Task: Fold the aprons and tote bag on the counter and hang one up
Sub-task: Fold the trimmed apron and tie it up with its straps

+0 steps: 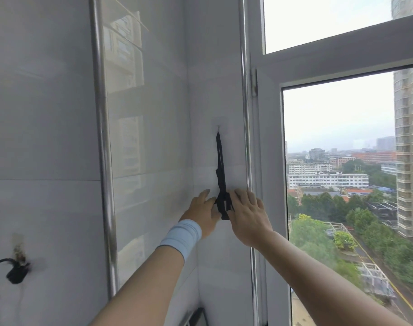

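A black strap (pixel 220 165) hangs straight down from a small clear wall hook (pixel 218 128) on the white tiled wall beside the window. My left hand (pixel 204 211), with a light blue wristband, and my right hand (pixel 247 212) both pinch the strap's lower end, where the black fabric bunches between my fingers. Whether the strap belongs to an apron or the tote bag cannot be told, and the rest of the item is hidden behind my hands. The counter is out of view.
A vertical steel pipe (pixel 104 137) runs down the wall to the left. A black plug with a cable (pixel 16 274) sits in a socket at lower left. The white window frame (pixel 271 161) stands just right of the hook, with buildings beyond the glass.
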